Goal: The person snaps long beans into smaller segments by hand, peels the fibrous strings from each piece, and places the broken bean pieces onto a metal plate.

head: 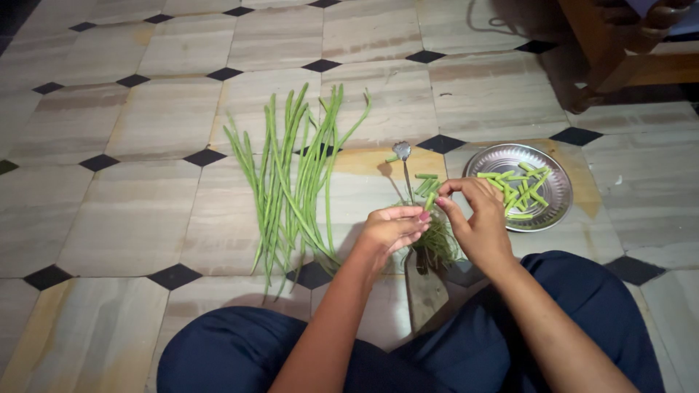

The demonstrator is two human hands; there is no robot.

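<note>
Two hands: left hand (389,231) and right hand (477,222) each pinch an end of one bean piece (430,201), grip closed.
Bean piece: between fingertips, above floor-mounted blade (405,169).
Long beans (291,182): floor, left.
Steel plate (557,191): right, holding cut pieces.
</note>
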